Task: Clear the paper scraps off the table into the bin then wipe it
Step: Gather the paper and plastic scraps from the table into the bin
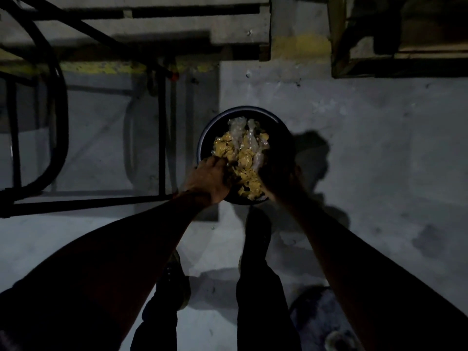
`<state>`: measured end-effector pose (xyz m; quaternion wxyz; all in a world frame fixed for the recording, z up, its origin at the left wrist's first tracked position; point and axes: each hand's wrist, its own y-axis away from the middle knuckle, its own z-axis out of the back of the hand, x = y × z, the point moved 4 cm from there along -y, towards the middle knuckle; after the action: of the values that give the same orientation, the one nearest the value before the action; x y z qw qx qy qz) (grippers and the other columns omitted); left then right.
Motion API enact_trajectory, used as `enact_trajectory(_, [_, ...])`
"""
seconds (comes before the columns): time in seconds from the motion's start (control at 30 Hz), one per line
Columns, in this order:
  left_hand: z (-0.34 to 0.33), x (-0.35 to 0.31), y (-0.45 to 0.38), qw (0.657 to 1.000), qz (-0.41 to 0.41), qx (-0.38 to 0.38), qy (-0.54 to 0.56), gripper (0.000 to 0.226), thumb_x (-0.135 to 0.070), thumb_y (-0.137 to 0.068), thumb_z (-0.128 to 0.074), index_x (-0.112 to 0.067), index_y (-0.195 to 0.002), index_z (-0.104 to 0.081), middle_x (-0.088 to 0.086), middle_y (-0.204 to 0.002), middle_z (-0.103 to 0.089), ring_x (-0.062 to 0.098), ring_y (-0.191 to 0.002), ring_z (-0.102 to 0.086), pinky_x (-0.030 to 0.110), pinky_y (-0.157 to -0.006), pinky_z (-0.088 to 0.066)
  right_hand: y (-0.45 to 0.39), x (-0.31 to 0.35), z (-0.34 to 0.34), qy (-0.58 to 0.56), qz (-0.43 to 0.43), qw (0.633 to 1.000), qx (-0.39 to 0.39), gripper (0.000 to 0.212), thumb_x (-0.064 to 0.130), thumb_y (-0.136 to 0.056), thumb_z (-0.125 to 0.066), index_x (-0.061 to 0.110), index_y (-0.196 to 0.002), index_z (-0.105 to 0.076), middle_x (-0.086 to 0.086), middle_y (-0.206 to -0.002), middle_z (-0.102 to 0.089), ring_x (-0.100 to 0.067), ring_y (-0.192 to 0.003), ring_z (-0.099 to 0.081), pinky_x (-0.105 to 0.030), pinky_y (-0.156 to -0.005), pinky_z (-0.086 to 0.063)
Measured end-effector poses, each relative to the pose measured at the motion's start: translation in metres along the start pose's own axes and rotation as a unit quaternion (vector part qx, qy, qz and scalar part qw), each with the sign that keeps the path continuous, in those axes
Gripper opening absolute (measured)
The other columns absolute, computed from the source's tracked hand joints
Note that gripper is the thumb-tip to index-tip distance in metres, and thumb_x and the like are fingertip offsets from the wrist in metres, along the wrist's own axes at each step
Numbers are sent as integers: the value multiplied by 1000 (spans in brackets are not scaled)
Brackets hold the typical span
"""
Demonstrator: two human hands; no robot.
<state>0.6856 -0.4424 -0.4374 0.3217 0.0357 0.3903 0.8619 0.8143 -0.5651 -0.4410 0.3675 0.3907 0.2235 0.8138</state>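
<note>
While scraps (243,158) fill bin (202,143), hands (210,181) overhang.

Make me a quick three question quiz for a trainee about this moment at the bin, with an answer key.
1. True or false: both hands are over the round dark bin.
2. What fills the bin? A) yellow-brown paper scraps with some clear plastic; B) water; C) nothing.
3. Where does the bin stand?

Key
1. True: the left hand and the right hand are both at its near rim, amid the scraps.
2. A.
3. On the grey floor, just beyond the person's feet and to the right of a black metal frame.
</note>
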Motion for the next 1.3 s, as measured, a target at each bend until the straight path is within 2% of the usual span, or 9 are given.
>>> enact_trajectory(0.07, [20,-3,17,999,22,22,37,55,-37,-92,-56,-13,-140,-43,15,-139,-45,35,-130,-41,44,-104,-37,21,17,13,3,29,999,-28,58,43,-95,-38,5,-138,-52,-23,-137,-55,-40,-124,-55,-48,-103,-41])
enact_trajectory(0.1, [33,-5,26,999,20,20,46,53,-34,-90,-58,-11,-137,-46,17,-136,-47,37,-128,-43,43,-103,-39,28,23,22,17,39,999,-32,63,49,-93,-35,10,-138,-53,-19,-138,-56,-39,-124,-55,-49,-102,-42])
enact_trajectory(0.2, [82,-17,64,995,38,7,87,43,-33,-92,-57,-7,-126,-55,20,-128,-55,37,-119,-52,39,-94,-43,65,65,66,11,33,999,-21,65,51,-92,-41,14,-146,-44,-13,-150,-45,-32,-140,-40,-46,-115,-31])
enact_trajectory(0.47, [231,-61,194,982,45,-89,158,37,-37,-94,-47,-13,-119,-58,19,-122,-62,38,-111,-58,37,-86,-47,166,170,178,5,49,993,-105,42,35,-99,-47,12,-132,-58,-12,-132,-61,-31,-121,-56,-38,-102,-43])
enact_trajectory(0.7, [315,-56,320,948,-22,-252,194,32,-21,-94,-49,-11,-123,-60,16,-125,-62,34,-118,-55,32,-89,-42,249,223,220,-85,42,986,-136,43,38,-97,-52,18,-136,-54,-8,-139,-57,-28,-128,-51,-35,-105,-39])
enact_trajectory(0.8, [326,-32,366,922,-70,-308,225,31,-14,-93,-52,-8,-122,-62,17,-122,-64,33,-113,-57,30,-88,-41,273,249,225,-102,55,984,-137,43,39,-98,-50,22,-138,-52,-4,-142,-54,-24,-130,-49,-32,-104,-37])
enact_trajectory(1.03, [312,71,446,884,-31,-380,271,49,-33,-87,-46,-9,-126,-61,11,-130,-62,27,-122,-55,29,-101,-38,311,325,199,-95,129,976,-144,44,41,-97,-50,23,-137,-52,-1,-142,-53,-21,-131,-47,-36,-107,-38])
enact_trajectory(1.2, [288,174,483,851,29,-408,329,46,-30,-88,-51,-7,-127,-61,11,-132,-60,27,-114,-60,16,-85,-35,326,386,145,-72,177,973,-130,45,38,-98,-52,15,-137,-54,-6,-139,-56,-25,-127,-52,-42,-105,-43])
enact_trajectory(1.3, [274,245,500,837,58,-430,334,41,-19,-94,-55,-5,-132,-55,13,-137,-55,27,-121,-54,14,-87,-31,328,433,105,-60,182,974,-120,43,33,-99,-53,15,-138,-52,-8,-142,-54,-28,-129,-50,-40,-105,-42])
